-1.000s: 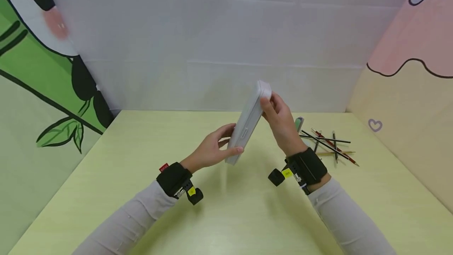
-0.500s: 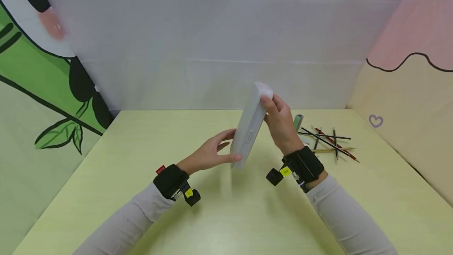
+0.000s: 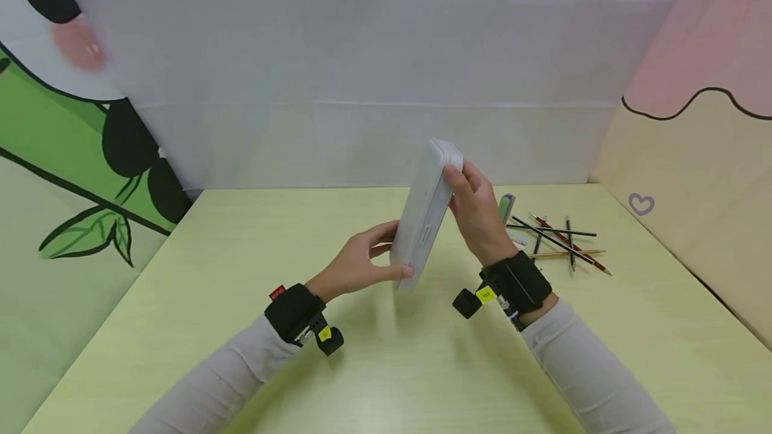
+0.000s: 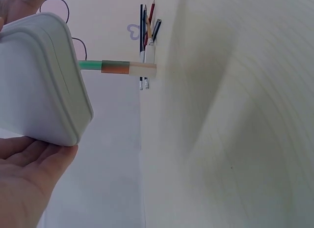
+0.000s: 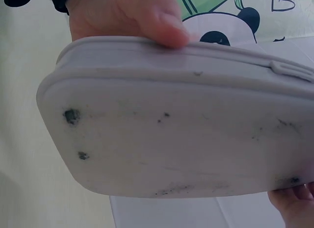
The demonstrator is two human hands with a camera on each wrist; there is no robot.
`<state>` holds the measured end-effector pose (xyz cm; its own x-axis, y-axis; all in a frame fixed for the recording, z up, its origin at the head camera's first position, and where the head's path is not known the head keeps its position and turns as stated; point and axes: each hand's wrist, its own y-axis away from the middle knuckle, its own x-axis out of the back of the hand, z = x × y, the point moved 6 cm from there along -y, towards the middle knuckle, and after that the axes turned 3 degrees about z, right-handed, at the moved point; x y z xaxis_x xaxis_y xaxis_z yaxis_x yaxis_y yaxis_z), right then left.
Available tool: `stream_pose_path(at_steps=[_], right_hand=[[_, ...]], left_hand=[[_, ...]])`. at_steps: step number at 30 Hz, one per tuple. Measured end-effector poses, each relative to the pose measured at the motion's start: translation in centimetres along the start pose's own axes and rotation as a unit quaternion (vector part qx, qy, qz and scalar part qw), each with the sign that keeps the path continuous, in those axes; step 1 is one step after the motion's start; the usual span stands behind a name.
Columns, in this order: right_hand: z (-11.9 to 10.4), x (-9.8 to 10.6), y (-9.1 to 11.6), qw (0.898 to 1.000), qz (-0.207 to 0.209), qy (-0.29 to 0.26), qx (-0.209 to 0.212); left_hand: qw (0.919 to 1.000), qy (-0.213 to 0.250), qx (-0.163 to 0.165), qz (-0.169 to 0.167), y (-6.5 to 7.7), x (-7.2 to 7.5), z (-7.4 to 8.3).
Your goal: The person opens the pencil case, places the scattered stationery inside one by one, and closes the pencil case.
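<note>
A white hard-shell pencil case (image 3: pixel 422 216), with a small clasp on its narrow side, is held tilted above the table, its upper end leaning right. My left hand (image 3: pixel 356 263) holds the lower end, thumb on the front and fingers at the left side. Near the top, my right hand (image 3: pixel 476 213) grips the right edge, thumb in front and fingers behind. The left wrist view shows one end of the pencil case (image 4: pixel 44 80) over the left hand (image 4: pixel 29 179). Dark smudges mark the broad face of the pencil case (image 5: pixel 171 139) in the right wrist view. Its lid is closed.
Several pencils (image 3: pixel 561 241) lie crossed on the table (image 3: pixel 289 220) to the right. Beside them stands a slim green-banded item (image 3: pixel 506 207), with a small white piece (image 3: pixel 519 238) near it. Printed cloth walls enclose the left, back (image 3: pixel 362 72) and right sides.
The pencil case has turned slightly, more upright than a second ago, and its lower end has shifted a little right. Both hands keep hold of it. The head view has shifted slightly.
</note>
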<state>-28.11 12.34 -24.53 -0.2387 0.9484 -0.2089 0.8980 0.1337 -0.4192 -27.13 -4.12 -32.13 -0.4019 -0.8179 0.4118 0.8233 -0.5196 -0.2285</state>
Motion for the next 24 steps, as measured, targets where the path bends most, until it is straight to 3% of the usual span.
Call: stream_pose_path(at_steps=[5, 10, 19, 24], right_hand=[[0.2, -0.7, 0.1, 0.999, -0.032, -0.002, 0.008], [0.4, -1.2, 0.1, 0.999, -0.049, -0.015, 0.005], [1.2, -1.1, 0.2, 0.999, -0.012, -0.04, -0.032], [1.5, -0.9, 0.3, 0.997, 0.017, -0.068, -0.03]], left_hand=[[0.9995, -0.007, -0.007, 0.031, 0.3, 0.1, -0.1], [0.9992, -0.001, -0.01, 0.039, 0.5, 0.0, 0.1], [0.9998, 0.007, 0.002, 0.016, 0.7, -0.4, -0.2], [0.9999, 0.009, -0.002, 0.01, 0.6, -0.6, -0.4]])
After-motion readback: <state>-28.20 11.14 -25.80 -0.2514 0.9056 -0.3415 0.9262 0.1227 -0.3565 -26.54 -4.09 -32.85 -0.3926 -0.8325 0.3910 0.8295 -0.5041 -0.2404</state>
